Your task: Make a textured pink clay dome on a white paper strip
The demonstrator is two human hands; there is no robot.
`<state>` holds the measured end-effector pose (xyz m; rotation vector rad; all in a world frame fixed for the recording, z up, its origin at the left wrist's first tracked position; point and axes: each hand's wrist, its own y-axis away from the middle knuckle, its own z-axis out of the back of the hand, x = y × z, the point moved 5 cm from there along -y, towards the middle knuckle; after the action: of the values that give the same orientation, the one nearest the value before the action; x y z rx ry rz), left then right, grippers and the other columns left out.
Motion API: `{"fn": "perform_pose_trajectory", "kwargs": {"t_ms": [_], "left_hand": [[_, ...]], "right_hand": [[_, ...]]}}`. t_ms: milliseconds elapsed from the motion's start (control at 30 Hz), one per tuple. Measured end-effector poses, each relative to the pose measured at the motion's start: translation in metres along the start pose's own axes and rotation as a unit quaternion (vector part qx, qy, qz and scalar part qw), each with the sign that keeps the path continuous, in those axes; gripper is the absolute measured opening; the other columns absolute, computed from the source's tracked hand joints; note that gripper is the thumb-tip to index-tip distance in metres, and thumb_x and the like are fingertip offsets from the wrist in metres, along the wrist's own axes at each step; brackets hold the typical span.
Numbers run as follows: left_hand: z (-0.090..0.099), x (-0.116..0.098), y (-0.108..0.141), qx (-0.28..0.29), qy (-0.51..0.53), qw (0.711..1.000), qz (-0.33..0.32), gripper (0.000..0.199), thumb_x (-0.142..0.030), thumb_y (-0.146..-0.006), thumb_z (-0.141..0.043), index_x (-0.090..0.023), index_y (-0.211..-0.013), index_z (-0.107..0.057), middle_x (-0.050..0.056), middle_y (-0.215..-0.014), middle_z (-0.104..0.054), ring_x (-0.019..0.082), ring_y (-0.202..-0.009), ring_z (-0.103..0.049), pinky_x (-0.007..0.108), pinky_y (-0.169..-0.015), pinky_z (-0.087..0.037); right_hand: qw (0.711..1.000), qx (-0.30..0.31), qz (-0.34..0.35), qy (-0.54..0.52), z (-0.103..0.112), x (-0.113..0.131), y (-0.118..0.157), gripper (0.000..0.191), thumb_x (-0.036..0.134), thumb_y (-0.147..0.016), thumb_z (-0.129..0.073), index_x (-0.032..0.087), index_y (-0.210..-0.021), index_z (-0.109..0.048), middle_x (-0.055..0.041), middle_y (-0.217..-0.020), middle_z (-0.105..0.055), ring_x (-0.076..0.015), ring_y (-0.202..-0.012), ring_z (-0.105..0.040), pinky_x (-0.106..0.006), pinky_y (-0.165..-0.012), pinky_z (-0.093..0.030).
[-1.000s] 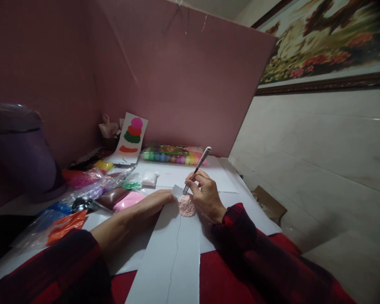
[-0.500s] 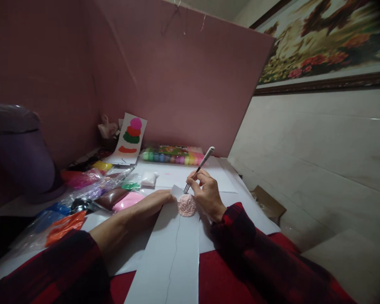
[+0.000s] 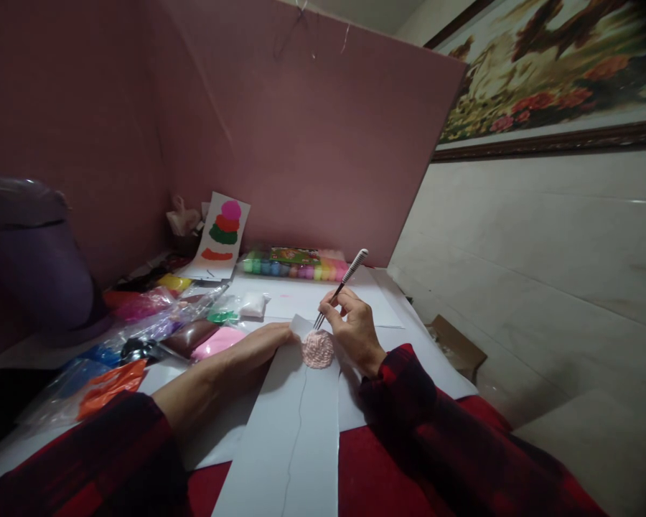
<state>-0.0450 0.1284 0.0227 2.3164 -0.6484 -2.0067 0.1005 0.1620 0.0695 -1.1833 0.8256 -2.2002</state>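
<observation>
A long white card (image 3: 306, 431) with a thin wavy pencil line slants up from the bottom edge. Near its top sits a round, rough-textured pale pink clay disc (image 3: 317, 350). My right hand (image 3: 355, 327) pinches a fork-like tool (image 3: 349, 271) with a striped handle, its prongs pointing down at the disc's upper edge. At the card's upper left edge is my left hand (image 3: 272, 337), holding the card, with most of its fingers hidden under it.
Bags of coloured clay (image 3: 215, 343) lie to the left, beside a purple bin (image 3: 37, 266). Behind are a card with coloured shapes (image 3: 225, 233) and a clay pack (image 3: 293, 267). A cardboard box (image 3: 457, 345) stands at the right.
My right hand and the tool have shifted very slightly to the right. My left hand, the card and the disc look unmoved.
</observation>
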Motion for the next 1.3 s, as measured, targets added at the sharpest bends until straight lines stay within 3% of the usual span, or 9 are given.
{"fn": "perform_pose_trajectory", "kwargs": {"t_ms": [167, 533, 767, 933, 1300], "left_hand": [[-0.003, -0.004, 0.006, -0.032, -0.004, 0.999, 0.008, 0.004, -0.019, -0.064, -0.057, -0.018, -0.064, -0.054, -0.001, -0.054, -0.052, 0.011, -0.045, -0.045, 0.022, -0.042, -0.031], [0.0, 0.0, 0.003, -0.013, 0.024, 0.999, 0.018, 0.008, -0.021, -0.064, -0.059, -0.017, -0.068, -0.054, -0.002, -0.054, -0.052, 0.011, -0.044, -0.046, 0.022, -0.042, -0.032], [-0.004, -0.005, 0.003, 0.092, 0.125, 0.988, -0.024, 0.017, -0.012, -0.07, -0.06, -0.019, -0.085, -0.057, 0.002, -0.066, -0.062, 0.018, -0.061, -0.061, 0.027, -0.06, -0.047], [0.003, -0.006, 0.001, 0.045, 0.158, 0.986, -0.023, 0.024, -0.014, -0.073, -0.061, -0.017, -0.097, -0.057, 0.003, -0.067, -0.066, 0.019, -0.061, -0.064, 0.028, -0.058, -0.05], [-0.001, -0.005, 0.001, 0.031, 0.187, 0.982, 0.02, 0.023, -0.016, -0.08, -0.054, -0.009, -0.101, -0.061, 0.01, -0.076, -0.071, 0.023, -0.065, -0.069, 0.031, -0.064, -0.055]], "right_hand": [[1.0, 0.003, 0.006, 0.015, 0.0, 0.001, 0.0, 0.013, 0.019, -0.08, -0.054, 0.02, -0.068, -0.058, -0.0043, -0.08, -0.063, -0.0199, -0.08, -0.057, -0.032, -0.068, -0.043], [0.999, -0.036, 0.016, 0.018, 0.005, -0.001, -0.001, 0.013, 0.022, -0.082, -0.053, 0.021, -0.071, -0.058, -0.0048, -0.082, -0.063, -0.0203, -0.081, -0.057, -0.032, -0.069, -0.043], [0.982, -0.114, -0.111, -0.105, 0.011, -0.02, -0.003, 0.02, 0.034, -0.087, -0.047, 0.02, -0.077, -0.056, -0.0033, -0.073, -0.064, -0.018, -0.068, -0.058, -0.032, -0.068, -0.045], [0.96, -0.17, -0.141, -0.174, 0.01, -0.037, -0.006, 0.024, 0.041, -0.086, -0.047, 0.02, -0.076, -0.053, -0.0041, -0.071, -0.064, -0.0183, -0.068, -0.058, -0.033, -0.068, -0.046], [0.981, -0.084, -0.147, -0.09, 0.0, -0.027, 0.001, 0.028, 0.04, -0.084, -0.048, 0.017, -0.078, -0.064, -0.0039, -0.074, -0.064, -0.0178, -0.068, -0.055, -0.028, -0.062, -0.041]]}}
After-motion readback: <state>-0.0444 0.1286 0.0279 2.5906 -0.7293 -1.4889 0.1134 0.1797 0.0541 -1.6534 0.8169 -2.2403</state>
